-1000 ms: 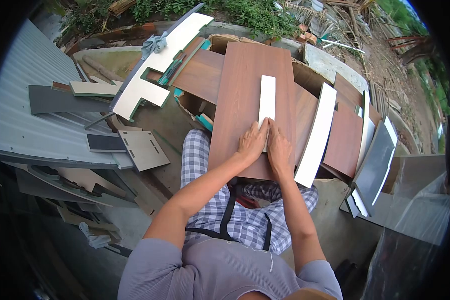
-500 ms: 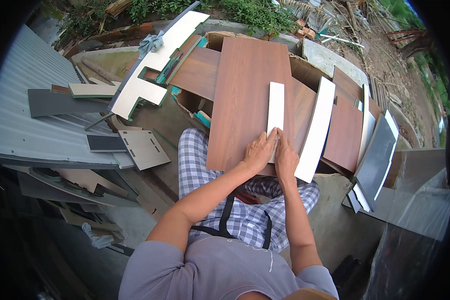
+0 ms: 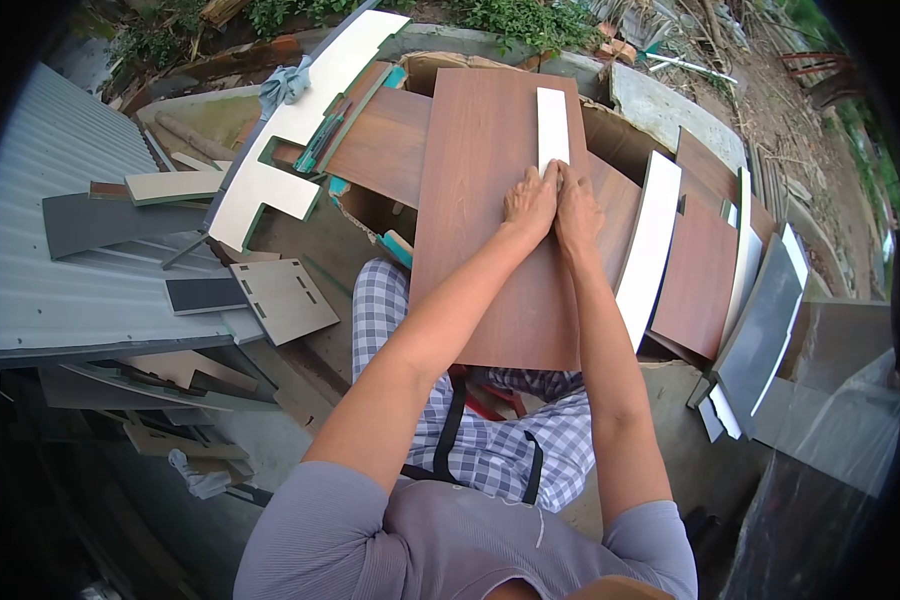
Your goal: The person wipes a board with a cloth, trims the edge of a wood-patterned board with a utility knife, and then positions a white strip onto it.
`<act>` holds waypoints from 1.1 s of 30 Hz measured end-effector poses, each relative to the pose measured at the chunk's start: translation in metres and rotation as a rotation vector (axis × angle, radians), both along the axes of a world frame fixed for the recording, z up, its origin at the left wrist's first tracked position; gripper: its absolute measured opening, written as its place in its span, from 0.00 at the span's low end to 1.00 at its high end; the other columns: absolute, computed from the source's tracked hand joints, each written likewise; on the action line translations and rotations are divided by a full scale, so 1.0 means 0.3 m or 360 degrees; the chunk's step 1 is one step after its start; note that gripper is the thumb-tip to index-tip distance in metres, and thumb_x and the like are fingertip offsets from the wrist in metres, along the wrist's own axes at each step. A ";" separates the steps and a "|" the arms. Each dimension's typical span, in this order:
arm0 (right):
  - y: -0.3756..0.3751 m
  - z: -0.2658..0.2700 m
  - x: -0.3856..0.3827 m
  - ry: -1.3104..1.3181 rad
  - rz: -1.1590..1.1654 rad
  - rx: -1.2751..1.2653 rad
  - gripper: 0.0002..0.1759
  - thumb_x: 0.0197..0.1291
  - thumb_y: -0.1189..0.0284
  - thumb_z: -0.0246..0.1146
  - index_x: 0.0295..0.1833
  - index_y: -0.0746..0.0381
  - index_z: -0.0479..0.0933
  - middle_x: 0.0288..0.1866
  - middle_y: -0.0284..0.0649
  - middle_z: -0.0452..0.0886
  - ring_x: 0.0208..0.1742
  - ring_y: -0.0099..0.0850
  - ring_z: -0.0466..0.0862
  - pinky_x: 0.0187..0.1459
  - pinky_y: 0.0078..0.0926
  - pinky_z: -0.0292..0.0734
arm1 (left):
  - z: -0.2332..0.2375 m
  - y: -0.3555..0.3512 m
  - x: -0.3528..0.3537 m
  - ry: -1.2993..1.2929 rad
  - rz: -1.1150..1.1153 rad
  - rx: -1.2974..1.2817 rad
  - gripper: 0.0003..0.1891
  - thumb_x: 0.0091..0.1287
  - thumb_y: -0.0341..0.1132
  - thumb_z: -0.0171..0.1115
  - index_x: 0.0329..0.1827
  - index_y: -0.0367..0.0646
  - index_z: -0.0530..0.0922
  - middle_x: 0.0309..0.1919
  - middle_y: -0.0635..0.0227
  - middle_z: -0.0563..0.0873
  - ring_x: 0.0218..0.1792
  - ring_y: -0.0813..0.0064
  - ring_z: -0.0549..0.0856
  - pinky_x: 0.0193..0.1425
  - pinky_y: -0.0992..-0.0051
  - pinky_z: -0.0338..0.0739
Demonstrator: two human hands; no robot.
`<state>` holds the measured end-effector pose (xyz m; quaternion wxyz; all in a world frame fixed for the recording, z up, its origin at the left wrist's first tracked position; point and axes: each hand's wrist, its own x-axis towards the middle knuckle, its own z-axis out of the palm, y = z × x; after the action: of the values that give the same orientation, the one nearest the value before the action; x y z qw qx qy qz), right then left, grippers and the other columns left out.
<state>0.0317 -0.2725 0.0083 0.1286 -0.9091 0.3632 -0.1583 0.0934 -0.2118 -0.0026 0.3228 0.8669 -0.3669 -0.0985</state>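
Note:
A large brown wood-grain board [image 3: 475, 200] lies across the open cardboard box [image 3: 420, 78] before me. On its right side lies a narrow white strip [image 3: 553, 125], pointing away from me. My left hand [image 3: 532, 203] and my right hand [image 3: 578, 210] are side by side over the strip's near part, fingers closed and pressed down on it, index fingertips almost touching. The strip's near end is hidden under the hands. Right of them leans a longer white panel [image 3: 652, 235], apart from both hands.
At the left, a notched cream board [image 3: 280, 200] carries a grey-blue cloth [image 3: 285, 85]. Offcuts, including a slotted panel [image 3: 285, 300], lie by the corrugated metal sheet [image 3: 30, 270]. Brown panels [image 3: 698, 270] and a dark grey panel [image 3: 760, 325] lean at the right.
Both hands have moved forward, away from my body, and the white strip has slid with them toward the far edge of the brown board. My arms are now stretched further out.

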 end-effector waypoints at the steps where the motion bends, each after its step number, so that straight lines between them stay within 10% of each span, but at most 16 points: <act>1: -0.022 -0.009 0.027 -0.0006 0.0005 -0.0024 0.18 0.65 0.67 0.51 0.60 0.47 0.71 0.44 0.47 0.77 0.40 0.49 0.83 0.40 0.44 0.79 | 0.005 -0.017 0.026 -0.0035 -0.0023 0.0023 0.20 0.69 0.34 0.43 0.64 0.45 0.65 0.45 0.44 0.77 0.40 0.47 0.83 0.43 0.54 0.78; 15: -0.076 -0.001 0.091 -0.0119 0.0114 -0.0107 0.18 0.64 0.69 0.49 0.60 0.50 0.70 0.46 0.47 0.80 0.44 0.47 0.83 0.43 0.44 0.78 | -0.006 -0.060 0.094 -0.0090 0.0069 -0.0096 0.21 0.68 0.35 0.43 0.65 0.51 0.66 0.45 0.46 0.77 0.40 0.47 0.83 0.44 0.53 0.77; 33: 0.349 0.090 -0.597 0.0123 -0.0106 0.0086 0.21 0.63 0.74 0.54 0.62 0.48 0.71 0.35 0.44 0.75 0.33 0.41 0.81 0.33 0.39 0.76 | 0.000 0.381 -0.548 0.0016 -0.0290 -0.0298 0.26 0.68 0.36 0.53 0.68 0.39 0.61 0.34 0.53 0.78 0.29 0.52 0.83 0.31 0.58 0.78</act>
<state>-0.1473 -0.1679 0.0352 0.1336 -0.8982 0.4021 -0.1174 -0.0709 -0.0974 -0.0025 0.3939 0.7955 -0.4501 -0.0970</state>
